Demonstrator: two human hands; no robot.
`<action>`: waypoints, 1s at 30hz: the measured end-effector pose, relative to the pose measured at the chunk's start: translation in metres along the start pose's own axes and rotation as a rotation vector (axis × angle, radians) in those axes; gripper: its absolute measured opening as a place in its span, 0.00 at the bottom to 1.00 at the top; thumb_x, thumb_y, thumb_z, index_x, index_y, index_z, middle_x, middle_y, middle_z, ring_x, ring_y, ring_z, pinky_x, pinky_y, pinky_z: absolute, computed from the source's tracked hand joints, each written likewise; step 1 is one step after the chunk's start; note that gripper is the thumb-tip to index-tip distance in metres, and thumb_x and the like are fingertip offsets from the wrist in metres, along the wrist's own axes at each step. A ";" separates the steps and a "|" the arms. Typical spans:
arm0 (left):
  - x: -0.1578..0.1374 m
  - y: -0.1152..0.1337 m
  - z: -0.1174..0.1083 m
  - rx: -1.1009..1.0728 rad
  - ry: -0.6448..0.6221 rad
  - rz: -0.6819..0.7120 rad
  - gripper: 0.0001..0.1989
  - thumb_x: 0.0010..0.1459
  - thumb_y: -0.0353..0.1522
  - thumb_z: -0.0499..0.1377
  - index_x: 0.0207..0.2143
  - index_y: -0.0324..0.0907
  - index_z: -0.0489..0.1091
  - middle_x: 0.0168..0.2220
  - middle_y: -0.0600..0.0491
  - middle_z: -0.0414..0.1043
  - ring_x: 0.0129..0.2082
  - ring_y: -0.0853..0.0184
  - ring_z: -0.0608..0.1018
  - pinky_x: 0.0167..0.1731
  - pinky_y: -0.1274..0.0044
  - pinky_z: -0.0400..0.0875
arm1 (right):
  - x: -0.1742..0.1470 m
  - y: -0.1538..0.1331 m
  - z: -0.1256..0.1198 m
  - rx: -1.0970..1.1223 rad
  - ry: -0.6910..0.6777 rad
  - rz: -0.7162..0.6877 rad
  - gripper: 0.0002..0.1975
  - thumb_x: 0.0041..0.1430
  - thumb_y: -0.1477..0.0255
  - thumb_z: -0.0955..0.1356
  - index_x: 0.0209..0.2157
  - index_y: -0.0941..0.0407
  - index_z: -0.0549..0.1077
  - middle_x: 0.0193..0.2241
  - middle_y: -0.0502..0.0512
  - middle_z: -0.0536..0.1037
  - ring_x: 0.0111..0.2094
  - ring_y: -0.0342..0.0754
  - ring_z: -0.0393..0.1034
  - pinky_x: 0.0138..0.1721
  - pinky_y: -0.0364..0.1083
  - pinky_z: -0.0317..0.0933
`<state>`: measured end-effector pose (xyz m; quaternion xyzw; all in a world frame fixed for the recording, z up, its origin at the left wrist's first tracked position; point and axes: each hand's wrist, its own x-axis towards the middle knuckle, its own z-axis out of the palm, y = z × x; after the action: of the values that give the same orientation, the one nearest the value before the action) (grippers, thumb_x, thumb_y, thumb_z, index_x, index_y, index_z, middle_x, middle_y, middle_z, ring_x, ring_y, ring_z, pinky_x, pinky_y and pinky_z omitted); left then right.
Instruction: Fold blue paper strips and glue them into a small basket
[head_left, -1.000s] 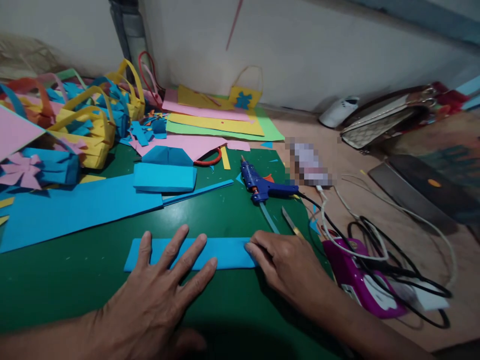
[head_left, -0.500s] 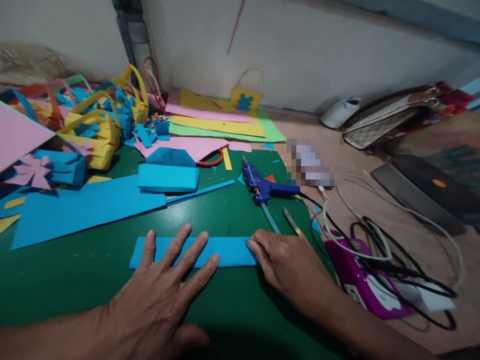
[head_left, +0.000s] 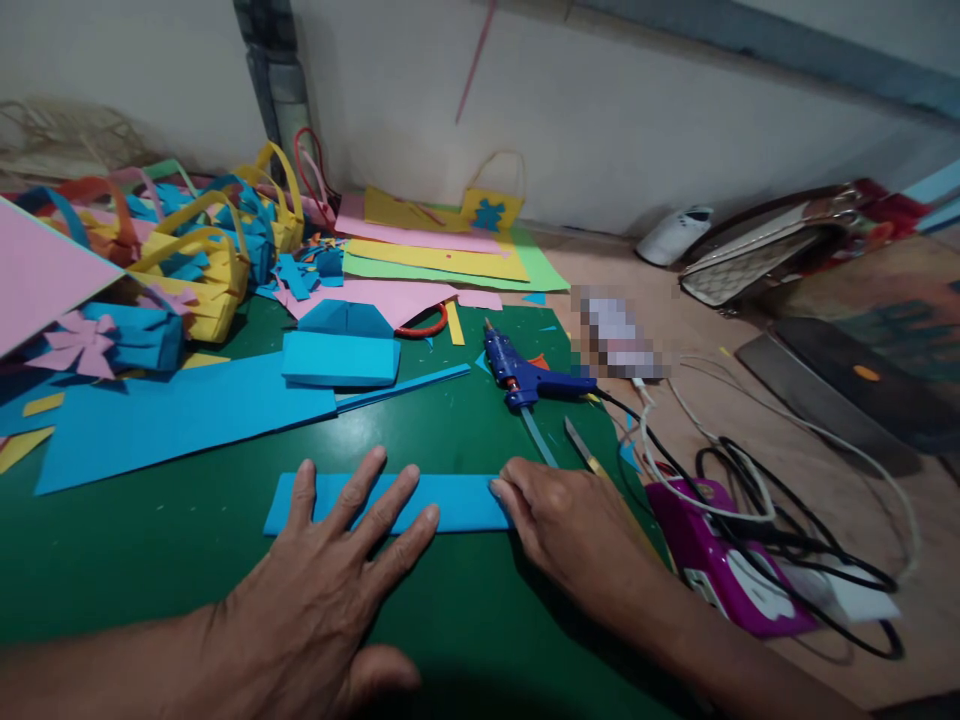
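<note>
A folded strip of blue paper [head_left: 465,503] lies flat on the green board [head_left: 187,560] in front of me. Across its left and middle part rests my left hand [head_left: 330,560], fingers spread and pressing it down. My right hand [head_left: 559,510] is closed at the strip's right end, with thumb and fingertips together on the paper; that end is hidden under the hand. Just beyond lie a folded blue paper piece [head_left: 341,358], a large blue sheet [head_left: 180,415] and a narrow blue strip [head_left: 412,388].
A blue glue gun [head_left: 514,370] and a cutter knife [head_left: 585,447] lie beyond my right hand. Paper baskets [head_left: 210,300] crowd the left; coloured sheets [head_left: 450,262] are stacked at the back. A magenta power strip [head_left: 727,570] with tangled cables, a phone and bags occupy the right.
The camera view has shifted slightly. Both hands stay in nearly the same place on the blue paper strip.
</note>
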<state>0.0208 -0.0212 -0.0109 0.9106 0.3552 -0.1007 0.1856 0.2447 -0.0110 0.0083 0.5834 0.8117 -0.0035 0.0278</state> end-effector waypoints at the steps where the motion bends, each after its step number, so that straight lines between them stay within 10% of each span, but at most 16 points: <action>1: 0.000 0.000 0.001 0.000 0.016 0.005 0.37 0.55 0.54 0.47 0.63 0.56 0.38 0.66 0.46 0.36 0.62 0.37 0.38 0.44 0.34 0.36 | 0.000 -0.001 0.001 -0.015 0.008 -0.002 0.14 0.62 0.71 0.58 0.23 0.56 0.65 0.17 0.50 0.71 0.17 0.44 0.64 0.22 0.45 0.36; 9: -0.002 -0.002 0.005 0.005 0.091 0.042 0.39 0.53 0.59 0.40 0.63 0.54 0.41 0.66 0.43 0.37 0.62 0.36 0.39 0.42 0.33 0.38 | -0.003 -0.004 0.004 -0.165 0.181 -0.085 0.13 0.63 0.72 0.58 0.25 0.57 0.67 0.18 0.52 0.70 0.20 0.46 0.64 0.22 0.45 0.40; 18: -0.006 -0.001 0.006 0.030 0.156 0.048 0.39 0.54 0.58 0.38 0.63 0.52 0.41 0.66 0.45 0.37 0.63 0.39 0.38 0.45 0.35 0.39 | -0.006 -0.012 0.006 -0.399 0.250 -0.511 0.15 0.58 0.80 0.59 0.46 0.63 0.68 0.30 0.59 0.72 0.31 0.52 0.64 0.29 0.48 0.54; 30: -0.006 -0.002 0.006 0.049 0.185 0.048 0.37 0.55 0.58 0.37 0.63 0.52 0.43 0.65 0.44 0.39 0.63 0.39 0.41 0.46 0.36 0.41 | -0.046 -0.046 0.010 -0.571 0.099 -0.307 0.22 0.56 0.75 0.63 0.53 0.65 0.66 0.49 0.74 0.71 0.50 0.64 0.66 0.49 0.58 0.57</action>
<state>0.0144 -0.0261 -0.0154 0.9286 0.3462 -0.0206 0.1321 0.2161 -0.0691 -0.0008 0.4225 0.8586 0.2485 0.1501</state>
